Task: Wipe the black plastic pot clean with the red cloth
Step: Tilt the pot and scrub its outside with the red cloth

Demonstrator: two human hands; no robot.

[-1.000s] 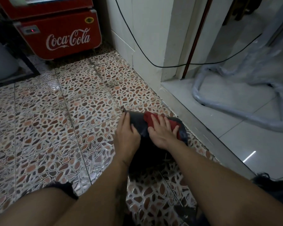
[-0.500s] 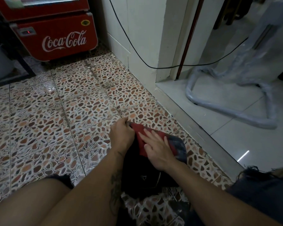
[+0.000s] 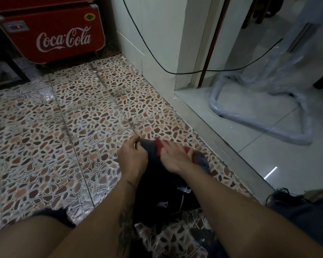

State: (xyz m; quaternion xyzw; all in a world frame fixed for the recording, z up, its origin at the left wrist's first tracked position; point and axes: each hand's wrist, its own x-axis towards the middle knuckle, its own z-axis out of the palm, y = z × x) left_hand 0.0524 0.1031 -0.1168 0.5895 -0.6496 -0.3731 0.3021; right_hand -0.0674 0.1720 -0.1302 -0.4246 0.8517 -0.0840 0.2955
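The black plastic pot (image 3: 158, 185) lies on its side on the patterned tile floor between my legs, its base end pointing away from me. My left hand (image 3: 133, 158) grips the pot's far left edge and steadies it. My right hand (image 3: 173, 158) presses the red cloth (image 3: 159, 147) flat against the pot's upper side, fingers spread over it. Only strips of the cloth show past my fingers. The pot's lower part is dark and partly hidden by my forearms.
A red Coca-Cola cooler (image 3: 52, 34) stands at the back left. A white wall corner (image 3: 157, 43) with a hanging black cable (image 3: 157, 61) is behind. A metal threshold (image 3: 226, 146) runs along the right, with a plastic-wrapped tubular frame (image 3: 259, 125) beyond it.
My right hand has slid the red cloth across the pot's side, first toward the left and then back right. My left hand shifted its grip at the pot's edge. The view also moved slightly.
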